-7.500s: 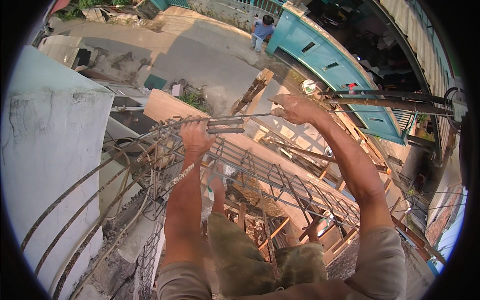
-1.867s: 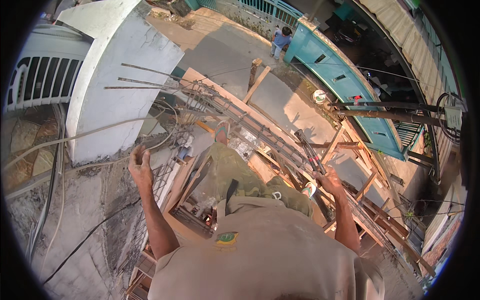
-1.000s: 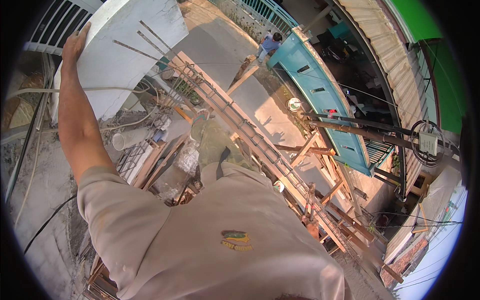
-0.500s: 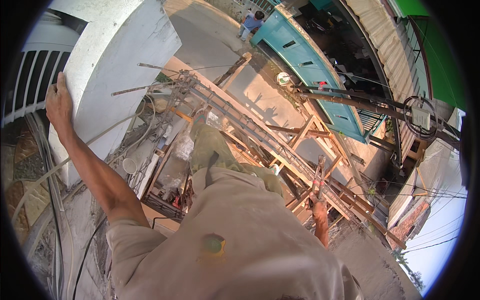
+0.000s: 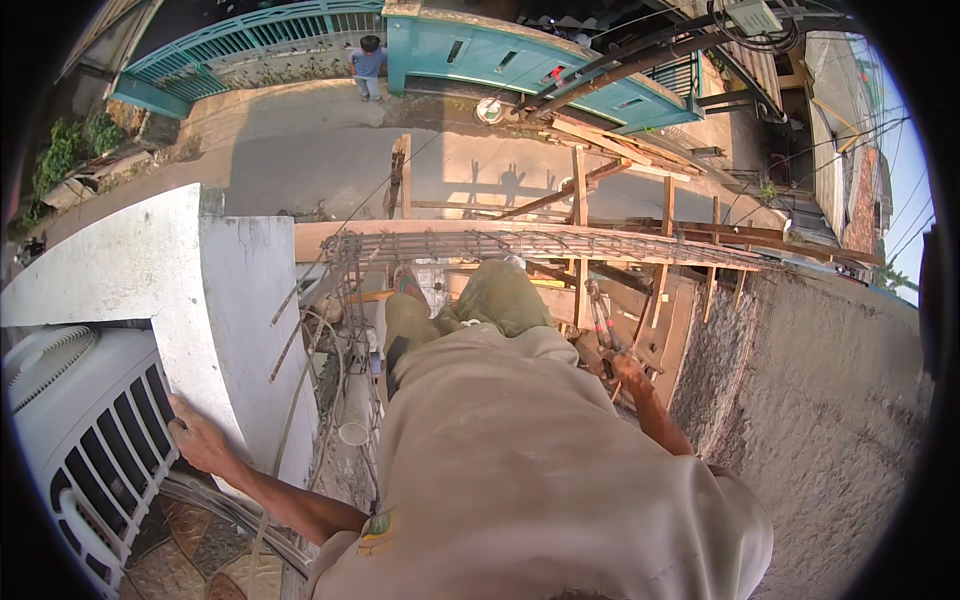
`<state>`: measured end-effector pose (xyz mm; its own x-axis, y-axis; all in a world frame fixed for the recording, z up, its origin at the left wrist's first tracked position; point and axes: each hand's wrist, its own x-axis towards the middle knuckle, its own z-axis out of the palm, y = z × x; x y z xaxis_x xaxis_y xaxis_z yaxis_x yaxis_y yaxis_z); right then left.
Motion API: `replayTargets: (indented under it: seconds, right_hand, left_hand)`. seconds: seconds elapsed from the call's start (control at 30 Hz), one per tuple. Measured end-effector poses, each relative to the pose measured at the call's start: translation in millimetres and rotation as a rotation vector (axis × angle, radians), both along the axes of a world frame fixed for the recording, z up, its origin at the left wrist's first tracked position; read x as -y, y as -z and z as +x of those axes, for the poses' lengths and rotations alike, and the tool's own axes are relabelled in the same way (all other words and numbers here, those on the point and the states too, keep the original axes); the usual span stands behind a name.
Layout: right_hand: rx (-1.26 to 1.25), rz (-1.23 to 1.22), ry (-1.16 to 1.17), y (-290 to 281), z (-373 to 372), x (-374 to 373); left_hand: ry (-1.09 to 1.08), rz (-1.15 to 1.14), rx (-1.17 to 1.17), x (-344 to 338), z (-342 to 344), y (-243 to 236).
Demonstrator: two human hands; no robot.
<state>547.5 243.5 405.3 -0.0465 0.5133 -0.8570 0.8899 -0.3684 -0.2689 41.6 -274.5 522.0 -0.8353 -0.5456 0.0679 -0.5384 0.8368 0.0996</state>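
Note:
My left hand [image 5: 198, 440] lies flat, fingers spread, against the lower edge of a white plastered wall [image 5: 150, 290], right beside a white outdoor air-conditioner unit [image 5: 85, 430]. Down at my right side, my right hand [image 5: 632, 372] is closed around the end of a long-handled metal tool [image 5: 600, 322] that points up along the wooden formwork [image 5: 655, 320]. My legs in olive trousers [image 5: 480, 300] stand among bent steel bars. A long rebar cage [image 5: 545, 245] runs left to right on a wooden beam just beyond my feet.
Loose curved rebar [image 5: 300, 340] sticks out by the wall. A rough concrete wall [image 5: 810, 400] rises on the right. Far below lies a paved street [image 5: 300, 150] with a person [image 5: 368, 66] standing by a teal gate [image 5: 480, 55]. Timber props [image 5: 580, 190] lean under the beam.
My view has swung round to face the street. My left hand has dropped from high on the white wall to its lower edge by the unit. My right hand stays low at the formwork.

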Motion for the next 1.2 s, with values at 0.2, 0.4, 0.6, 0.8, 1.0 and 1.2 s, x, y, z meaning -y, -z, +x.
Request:
replayTargets:
  seconds: [0.2, 0.4, 0.6, 0.8, 1.0, 1.2]
  right_hand:
    - [-0.258, 0.034, 0.258, 11.2, -25.4, 2.7]
    - [-0.239, 0.093, 0.035, -6.1, -102.0, -15.1]
    - [-0.230, 0.104, -0.172, 15.2, -137.9, -28.5]
    - [-0.235, 0.106, -0.204, 63.3, -140.7, 20.8]
    - [-0.235, 0.460, -0.462, 59.6, -161.6, 21.8]
    - [-0.228, 0.325, -0.283, 47.3, -144.2, 41.7]
  left_hand:
    - [0.056, 0.065, -0.055, 7.0, -5.9, 1.0]
    - [0.098, 0.067, -0.156, -3.1, -6.3, -4.5]
    - [0.159, 0.002, -0.170, -14.5, -1.4, -14.6]
    - [0.519, 0.088, -0.489, -58.3, -36.7, -33.1]
    - [0.660, 0.542, -0.519, -100.2, -91.7, 7.3]
    - [0.802, 0.589, -0.571, -114.8, -109.9, 13.0]
